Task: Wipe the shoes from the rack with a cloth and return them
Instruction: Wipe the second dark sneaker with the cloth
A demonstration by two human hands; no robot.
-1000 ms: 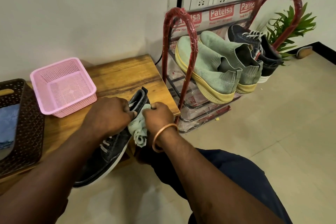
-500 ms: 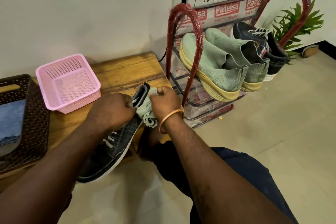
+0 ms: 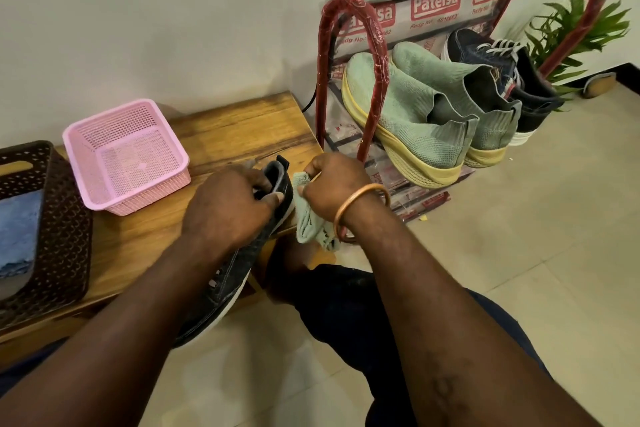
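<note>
– On the wooden surface [image 3: 242, 128], what have you got?
– My left grip [image 3: 228, 208] is clenched on the heel collar of a dark denim sneaker [image 3: 225, 284]. Its heel end is over the surface's near edge, and its toe slants down toward me, past that edge.
– And the other one?
– My right grip [image 3: 336, 191], copper bangle [image 3: 360, 211] at the wrist, is bunched round a pale green cloth [image 3: 308, 222], held against the sneaker's heel.
– The other shoes?
– On the red-framed shoe rack [image 3: 374, 73] to the right there's a pair of green knit shoes [image 3: 415, 121] with yellow soles, heels toward me. Just beyond them is a second dark sneaker [image 3: 502, 66] with white laces.
– Anything else on the surface?
– A pink mesh basket [image 3: 145, 199] on the left. Beside it is a brown basket [image 3: 65, 218] with a blue cloth [image 3: 17, 229] inside.
</note>
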